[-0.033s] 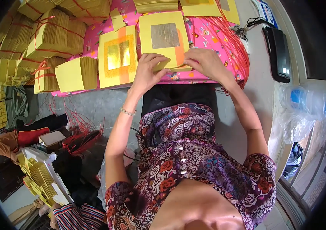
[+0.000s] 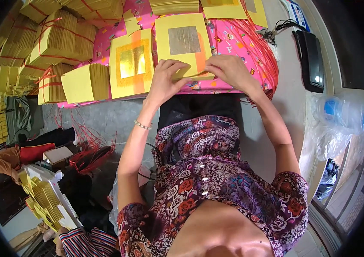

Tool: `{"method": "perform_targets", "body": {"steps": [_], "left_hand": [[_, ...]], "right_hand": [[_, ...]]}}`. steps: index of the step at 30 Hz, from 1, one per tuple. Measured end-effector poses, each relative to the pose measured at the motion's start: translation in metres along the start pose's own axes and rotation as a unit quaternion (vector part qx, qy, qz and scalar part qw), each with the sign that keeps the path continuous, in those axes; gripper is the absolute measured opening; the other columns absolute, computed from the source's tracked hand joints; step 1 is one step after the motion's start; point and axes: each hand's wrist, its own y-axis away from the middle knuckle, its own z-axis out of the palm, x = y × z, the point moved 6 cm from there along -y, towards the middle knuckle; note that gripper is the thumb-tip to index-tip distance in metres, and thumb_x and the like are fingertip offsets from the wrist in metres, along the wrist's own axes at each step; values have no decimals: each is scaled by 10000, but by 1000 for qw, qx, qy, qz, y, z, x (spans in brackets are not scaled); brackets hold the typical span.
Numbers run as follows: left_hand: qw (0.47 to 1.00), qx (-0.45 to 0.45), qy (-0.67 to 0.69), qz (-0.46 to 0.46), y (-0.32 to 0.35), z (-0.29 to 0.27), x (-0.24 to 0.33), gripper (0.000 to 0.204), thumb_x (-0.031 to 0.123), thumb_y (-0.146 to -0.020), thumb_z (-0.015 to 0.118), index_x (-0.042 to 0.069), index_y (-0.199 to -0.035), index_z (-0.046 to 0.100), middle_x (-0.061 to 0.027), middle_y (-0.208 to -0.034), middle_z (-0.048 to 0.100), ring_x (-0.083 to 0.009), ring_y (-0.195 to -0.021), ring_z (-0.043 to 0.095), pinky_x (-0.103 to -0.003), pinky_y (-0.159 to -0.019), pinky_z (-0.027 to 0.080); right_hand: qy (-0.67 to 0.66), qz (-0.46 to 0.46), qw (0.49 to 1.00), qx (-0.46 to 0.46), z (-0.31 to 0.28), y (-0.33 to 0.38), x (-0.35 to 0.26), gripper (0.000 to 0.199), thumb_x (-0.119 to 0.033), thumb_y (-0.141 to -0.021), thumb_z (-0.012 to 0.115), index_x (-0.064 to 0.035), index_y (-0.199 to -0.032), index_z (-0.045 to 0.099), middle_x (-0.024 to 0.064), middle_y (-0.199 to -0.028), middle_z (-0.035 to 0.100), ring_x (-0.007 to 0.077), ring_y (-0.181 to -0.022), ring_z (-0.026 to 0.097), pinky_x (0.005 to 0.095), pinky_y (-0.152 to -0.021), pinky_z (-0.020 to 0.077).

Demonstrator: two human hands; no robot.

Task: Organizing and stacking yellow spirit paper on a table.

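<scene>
A stack of yellow paper sheets lies in front of me on a pink patterned cloth. Its top sheet bears a silver foil square and an orange patch. My left hand is curled round the stack's near left corner, fingers on top and thumb at the near edge. At the near right corner my right hand pinches the paper edge beside the orange patch. How many sheets are between the fingers is hidden. Left of this stack lies a yellow sheet with a gold foil square.
Bundles of yellow paper tied with red string fill the far left. Loose red strings hang over the table's right side. A black case lies farther right. Folded yellow paper stands in a white box at lower left, near a striped sleeve.
</scene>
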Motion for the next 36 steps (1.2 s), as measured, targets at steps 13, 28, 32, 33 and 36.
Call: {"method": "perform_targets", "body": {"steps": [13,28,32,33,36], "left_hand": [[982,180,-56,-2,-8,-16,13,317,-78,-706,548,41,-995,599,-148,-919,566,-317,-853,538,-392,-728,445],[882,327,332,-72,24,-44,-49,181,44,-916,538,3,-1091,517,-39,-1047,569,-101,-971,517,-241,-830,418],[895,274,338,-101,25,-38,-55,218,56,-914,555,0,-1118,504,-38,-1021,576,-99,-973,514,-240,-841,414],[895,274,338,-101,25,-37,-54,218,56,-914,555,0,-1118,504,-38,-1021,576,-99,-973,514,-240,-841,414],[890,279,344,-106,25,-39,-52,229,63,-910,567,10,-1123,501,-35,-1023,570,-101,-962,514,-239,-839,413]], "right_hand": [[-229,63,950,202,-31,-15,5,351,-271,-912,558,-31,-1165,524,133,-1116,590,239,-1004,603,323,-746,490],[-411,94,848,322,-16,-35,31,382,-287,-985,404,15,-1217,428,82,-1100,509,144,-1030,455,282,-918,356],[-395,76,861,312,-15,-26,30,371,-293,-980,419,1,-1206,438,74,-1085,513,134,-1011,462,273,-901,365],[-392,70,863,309,-13,-25,32,372,-291,-979,424,2,-1207,442,76,-1090,514,135,-1007,467,272,-898,368],[-398,61,863,306,-12,-22,29,371,-287,-976,431,5,-1204,451,80,-1098,516,140,-1005,475,272,-894,374]]}}
